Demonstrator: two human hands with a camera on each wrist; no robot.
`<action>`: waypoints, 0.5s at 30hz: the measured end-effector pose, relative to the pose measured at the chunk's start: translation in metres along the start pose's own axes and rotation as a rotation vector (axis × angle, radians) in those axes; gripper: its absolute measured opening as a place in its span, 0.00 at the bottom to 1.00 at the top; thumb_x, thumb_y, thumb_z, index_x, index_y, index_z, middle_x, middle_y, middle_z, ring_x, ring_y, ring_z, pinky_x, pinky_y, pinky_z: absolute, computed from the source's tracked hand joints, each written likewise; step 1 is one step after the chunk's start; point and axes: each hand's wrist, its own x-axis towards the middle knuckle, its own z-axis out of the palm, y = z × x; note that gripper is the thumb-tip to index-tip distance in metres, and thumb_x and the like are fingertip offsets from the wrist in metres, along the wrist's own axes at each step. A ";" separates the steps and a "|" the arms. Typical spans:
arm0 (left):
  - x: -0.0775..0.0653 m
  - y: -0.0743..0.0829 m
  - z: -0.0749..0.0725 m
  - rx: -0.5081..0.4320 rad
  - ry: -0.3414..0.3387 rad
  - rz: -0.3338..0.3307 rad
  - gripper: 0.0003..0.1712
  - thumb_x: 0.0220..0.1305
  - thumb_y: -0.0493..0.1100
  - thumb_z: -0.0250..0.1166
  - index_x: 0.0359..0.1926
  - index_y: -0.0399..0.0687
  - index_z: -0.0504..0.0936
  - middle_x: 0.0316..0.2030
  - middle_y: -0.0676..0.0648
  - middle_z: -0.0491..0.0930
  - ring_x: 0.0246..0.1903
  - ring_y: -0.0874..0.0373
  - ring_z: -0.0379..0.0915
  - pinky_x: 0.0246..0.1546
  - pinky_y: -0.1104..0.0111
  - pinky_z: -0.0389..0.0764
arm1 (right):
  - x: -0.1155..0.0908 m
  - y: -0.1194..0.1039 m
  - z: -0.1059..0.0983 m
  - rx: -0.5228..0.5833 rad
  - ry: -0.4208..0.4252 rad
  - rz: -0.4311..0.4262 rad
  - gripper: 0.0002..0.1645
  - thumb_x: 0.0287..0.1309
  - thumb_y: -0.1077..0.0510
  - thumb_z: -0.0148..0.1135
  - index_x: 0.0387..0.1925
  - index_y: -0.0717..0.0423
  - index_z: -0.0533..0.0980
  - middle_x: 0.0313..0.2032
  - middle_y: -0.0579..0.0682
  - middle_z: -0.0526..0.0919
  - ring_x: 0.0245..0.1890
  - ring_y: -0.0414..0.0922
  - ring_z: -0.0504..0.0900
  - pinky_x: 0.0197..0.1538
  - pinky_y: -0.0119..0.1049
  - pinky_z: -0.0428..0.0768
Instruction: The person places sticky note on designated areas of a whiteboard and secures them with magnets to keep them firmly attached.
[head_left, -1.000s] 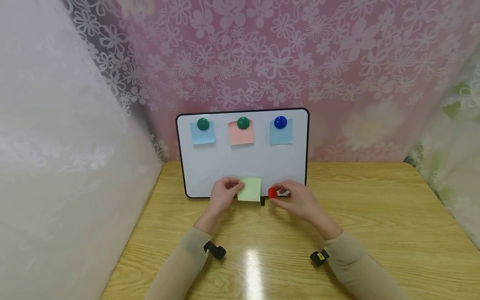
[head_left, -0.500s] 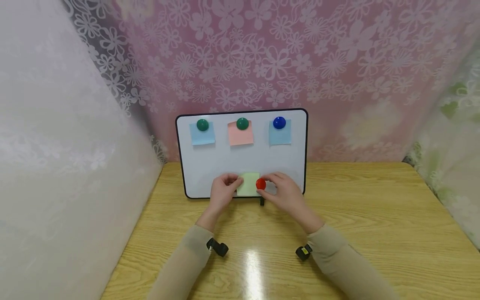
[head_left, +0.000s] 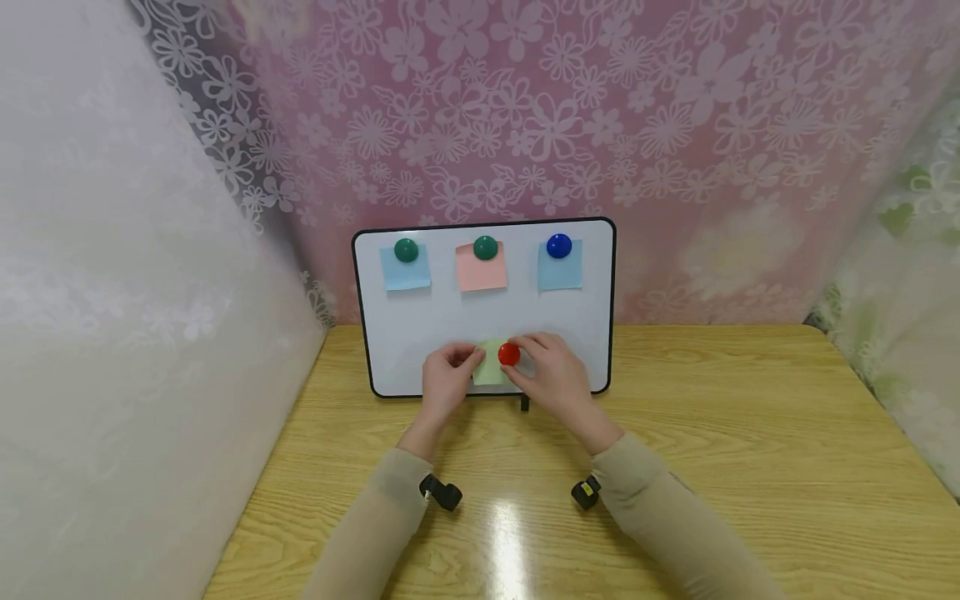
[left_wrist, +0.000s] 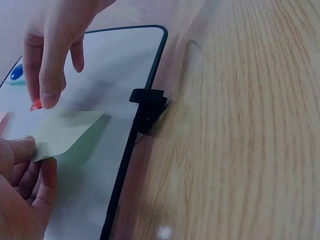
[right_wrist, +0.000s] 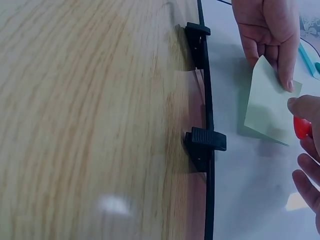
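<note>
My left hand (head_left: 446, 379) pinches a pale green sticky note (head_left: 489, 369) by its left edge, thumb in front. The note stands over the lower middle of the whiteboard (head_left: 438, 321); in the right wrist view its free part (right_wrist: 267, 112) tilts off the board surface. Between thumb and fingers of my right hand (head_left: 553, 379) is a round red magnet (head_left: 508, 354), in front of the note's upper right part. The left wrist view shows that magnet (left_wrist: 36, 105) small, mostly covered by the fingers. Whether it touches the note I cannot tell.
Along the board's top, green magnets (head_left: 406, 250) hold a blue note (head_left: 406, 275) and a pink note (head_left: 482, 275); a blue magnet (head_left: 558, 246) holds another blue note (head_left: 560, 273). Black clip feet (right_wrist: 207, 139) support the lower edge on the wooden table (head_left: 712, 400).
My right hand has moved left and up, bringing the red magnet from beside the note to in front of it. The left hand has raised the note slightly up the board.
</note>
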 end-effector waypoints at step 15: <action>-0.001 -0.001 0.000 0.021 0.043 0.009 0.11 0.70 0.44 0.76 0.44 0.39 0.91 0.36 0.47 0.88 0.35 0.56 0.80 0.34 0.69 0.79 | 0.016 -0.006 0.015 -0.064 0.047 -0.014 0.24 0.61 0.52 0.80 0.57 0.56 0.86 0.51 0.53 0.86 0.54 0.53 0.81 0.56 0.46 0.84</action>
